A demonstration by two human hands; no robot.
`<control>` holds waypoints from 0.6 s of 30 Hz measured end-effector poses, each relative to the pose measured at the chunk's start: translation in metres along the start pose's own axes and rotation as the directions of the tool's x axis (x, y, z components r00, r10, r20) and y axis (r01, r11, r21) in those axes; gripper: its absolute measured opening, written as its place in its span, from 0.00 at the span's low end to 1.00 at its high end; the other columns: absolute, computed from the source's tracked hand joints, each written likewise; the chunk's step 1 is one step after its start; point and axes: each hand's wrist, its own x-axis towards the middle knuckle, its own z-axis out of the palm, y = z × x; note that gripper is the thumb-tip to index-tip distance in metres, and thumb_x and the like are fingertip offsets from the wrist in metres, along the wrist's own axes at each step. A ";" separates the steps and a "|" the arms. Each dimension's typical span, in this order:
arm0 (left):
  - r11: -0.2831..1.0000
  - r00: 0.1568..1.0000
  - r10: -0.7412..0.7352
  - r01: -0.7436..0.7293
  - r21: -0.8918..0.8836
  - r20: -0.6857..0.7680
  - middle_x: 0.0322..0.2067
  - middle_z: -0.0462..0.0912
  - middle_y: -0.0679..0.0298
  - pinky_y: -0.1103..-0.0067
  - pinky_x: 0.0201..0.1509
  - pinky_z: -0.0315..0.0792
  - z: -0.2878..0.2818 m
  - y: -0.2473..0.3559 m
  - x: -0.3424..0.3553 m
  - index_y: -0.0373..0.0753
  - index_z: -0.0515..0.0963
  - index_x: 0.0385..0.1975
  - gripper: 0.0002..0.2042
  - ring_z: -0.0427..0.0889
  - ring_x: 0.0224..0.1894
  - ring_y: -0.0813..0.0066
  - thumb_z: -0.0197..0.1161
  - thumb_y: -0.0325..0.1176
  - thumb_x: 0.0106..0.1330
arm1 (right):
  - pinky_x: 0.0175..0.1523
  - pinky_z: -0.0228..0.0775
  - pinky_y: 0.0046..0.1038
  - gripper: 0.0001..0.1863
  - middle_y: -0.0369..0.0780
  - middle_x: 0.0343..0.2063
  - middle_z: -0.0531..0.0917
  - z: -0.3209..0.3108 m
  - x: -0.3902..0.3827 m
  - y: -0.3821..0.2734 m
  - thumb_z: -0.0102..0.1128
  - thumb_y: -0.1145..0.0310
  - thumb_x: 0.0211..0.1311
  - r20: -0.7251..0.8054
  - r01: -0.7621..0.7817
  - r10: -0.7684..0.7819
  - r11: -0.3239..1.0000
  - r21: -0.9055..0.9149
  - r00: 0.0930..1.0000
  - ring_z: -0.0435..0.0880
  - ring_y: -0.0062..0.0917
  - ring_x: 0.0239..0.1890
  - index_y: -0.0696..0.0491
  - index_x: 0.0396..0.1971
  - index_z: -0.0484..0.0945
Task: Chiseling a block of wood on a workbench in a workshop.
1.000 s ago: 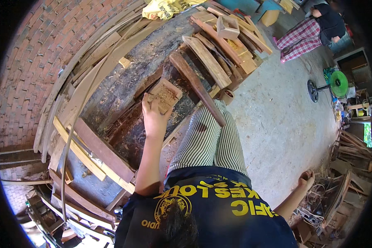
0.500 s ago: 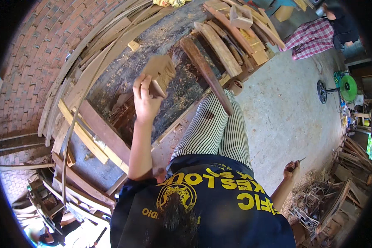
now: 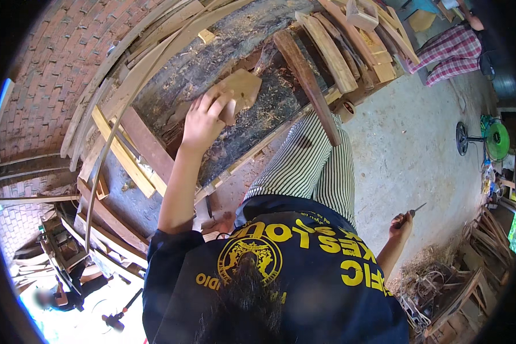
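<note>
While the left hand point(image 3: 203, 121) is gripping a wood block point(image 3: 239, 92) out over the workbench point(image 3: 281, 103), the right hand point(image 3: 401, 225) is hanging back with a small tool point(image 3: 417, 208).

Fingers of the left hand are curling round the block's near edge, holding it just above the sawdust-strewn boards, probably to steady it on a firm surface. Down by the concrete floor point(image 3: 407, 149), the right fist is closing round the tool's handle, tip pointing away from the body.

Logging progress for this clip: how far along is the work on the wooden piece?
Done: sawdust and chips cover the dark slab. In hand: left hand grips a pale wooden block above it; right hand holds a small pointed tool, lowered aside. Left: the block looks rough, its finish unclear.
</note>
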 end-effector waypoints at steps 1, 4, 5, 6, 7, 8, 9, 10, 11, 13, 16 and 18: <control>0.999 0.999 0.017 -0.018 0.034 0.045 0.53 0.73 0.64 0.64 0.54 0.73 0.002 0.002 0.002 0.51 0.73 0.51 0.32 0.77 0.50 0.60 0.71 0.24 0.39 | 0.19 0.68 0.16 0.10 0.32 0.17 0.73 0.002 -0.002 0.004 0.57 0.61 0.65 0.013 -0.009 0.010 0.999 -0.036 1.000 0.71 0.16 0.16 0.46 0.25 0.72; 0.997 0.992 -0.002 -0.008 0.083 0.122 0.55 0.71 0.59 0.61 0.64 0.64 0.007 0.020 0.006 0.47 0.68 0.55 0.39 0.70 0.56 0.54 0.76 0.27 0.34 | 0.20 0.67 0.17 0.05 0.33 0.21 0.73 0.012 -0.009 0.012 0.57 0.64 0.65 0.034 -0.044 0.046 0.997 -0.070 0.998 0.71 0.17 0.17 0.46 0.34 0.71; 0.986 0.986 -0.161 0.163 -0.027 0.048 0.54 0.72 0.59 0.61 0.63 0.64 0.010 0.030 0.006 0.46 0.68 0.55 0.40 0.70 0.56 0.55 0.77 0.30 0.34 | 0.19 0.67 0.17 0.05 0.33 0.21 0.73 0.022 -0.018 0.016 0.57 0.64 0.64 0.072 -0.012 0.020 0.994 -0.107 0.997 0.71 0.17 0.17 0.46 0.35 0.71; 0.937 0.948 -0.319 0.314 -0.152 -0.009 0.53 0.73 0.60 0.61 0.62 0.64 0.016 0.037 0.004 0.45 0.67 0.56 0.41 0.69 0.57 0.56 0.78 0.33 0.35 | 0.19 0.66 0.17 0.06 0.33 0.21 0.73 0.034 -0.028 0.021 0.57 0.65 0.64 0.111 0.024 -0.009 0.990 -0.139 0.994 0.71 0.17 0.17 0.45 0.37 0.71; 0.866 0.879 -0.467 0.477 -0.152 0.098 0.54 0.71 0.57 0.60 0.64 0.61 0.023 0.042 -0.004 0.41 0.64 0.58 0.47 0.66 0.59 0.52 0.82 0.38 0.31 | 0.19 0.65 0.17 0.12 0.34 0.21 0.73 0.044 -0.039 0.027 0.57 0.65 0.64 0.143 0.076 -0.052 0.983 -0.166 0.988 0.71 0.16 0.18 0.44 0.46 0.71; 0.792 0.800 -0.576 0.597 -0.129 0.169 0.55 0.69 0.53 0.60 0.66 0.59 0.027 0.051 -0.007 0.40 0.63 0.58 0.48 0.62 0.61 0.50 0.83 0.41 0.31 | 0.19 0.65 0.17 0.12 0.34 0.21 0.73 0.061 -0.061 0.033 0.57 0.65 0.64 0.147 0.078 -0.053 0.983 -0.167 0.988 0.71 0.16 0.18 0.44 0.46 0.71; 0.771 0.774 -0.599 0.627 -0.115 0.204 0.55 0.68 0.51 0.60 0.66 0.58 0.035 0.054 -0.015 0.37 0.62 0.59 0.50 0.61 0.61 0.49 0.82 0.44 0.32 | 0.18 0.64 0.17 0.18 0.34 0.21 0.73 0.080 -0.090 0.036 0.57 0.67 0.64 0.177 0.180 -0.134 0.943 -0.278 0.975 0.71 0.16 0.18 0.44 0.53 0.68; 0.747 0.746 -0.624 0.656 -0.102 0.233 0.56 0.67 0.49 0.60 0.67 0.56 0.045 0.053 -0.022 0.35 0.60 0.59 0.51 0.60 0.62 0.48 0.82 0.46 0.33 | 0.18 0.64 0.18 0.24 0.34 0.21 0.72 0.100 -0.115 0.040 0.57 0.68 0.64 0.221 0.283 -0.211 0.880 -0.380 0.952 0.71 0.16 0.17 0.43 0.60 0.66; 0.743 0.743 -0.628 0.661 -0.107 0.232 0.56 0.67 0.49 0.60 0.67 0.56 0.049 0.054 -0.024 0.35 0.60 0.59 0.51 0.60 0.62 0.48 0.82 0.46 0.33 | 0.18 0.63 0.19 0.29 0.34 0.20 0.72 0.113 -0.135 0.044 0.57 0.69 0.64 0.271 0.342 -0.245 0.844 -0.414 0.931 0.71 0.16 0.16 0.43 0.65 0.61; 0.745 0.716 -0.647 0.666 0.020 0.260 0.56 0.66 0.47 0.59 0.69 0.52 0.055 0.057 -0.028 0.32 0.57 0.61 0.54 0.59 0.63 0.48 0.80 0.52 0.34 | 0.17 0.63 0.21 0.37 0.34 0.20 0.73 0.136 -0.167 0.051 0.57 0.74 0.63 0.370 0.441 -0.280 0.758 -0.481 0.886 0.70 0.16 0.14 0.43 0.71 0.53; 0.797 0.774 -0.597 0.603 0.040 0.212 0.57 0.65 0.47 0.58 0.70 0.47 0.058 0.057 -0.032 0.30 0.55 0.61 0.55 0.58 0.64 0.49 0.79 0.55 0.35 | 0.16 0.61 0.18 0.38 0.33 0.20 0.74 0.158 -0.197 0.055 0.58 0.76 0.61 0.593 0.585 -0.237 0.633 -0.507 0.770 0.70 0.14 0.14 0.44 0.70 0.55; 0.827 0.810 -0.552 0.562 0.008 0.196 0.58 0.64 0.47 0.57 0.70 0.46 0.059 0.055 -0.032 0.32 0.54 0.62 0.57 0.59 0.64 0.49 0.79 0.55 0.35 | 0.17 0.60 0.17 0.36 0.31 0.21 0.74 0.173 -0.215 0.057 0.59 0.76 0.61 0.682 0.623 -0.134 0.559 -0.547 0.719 0.68 0.12 0.14 0.46 0.69 0.58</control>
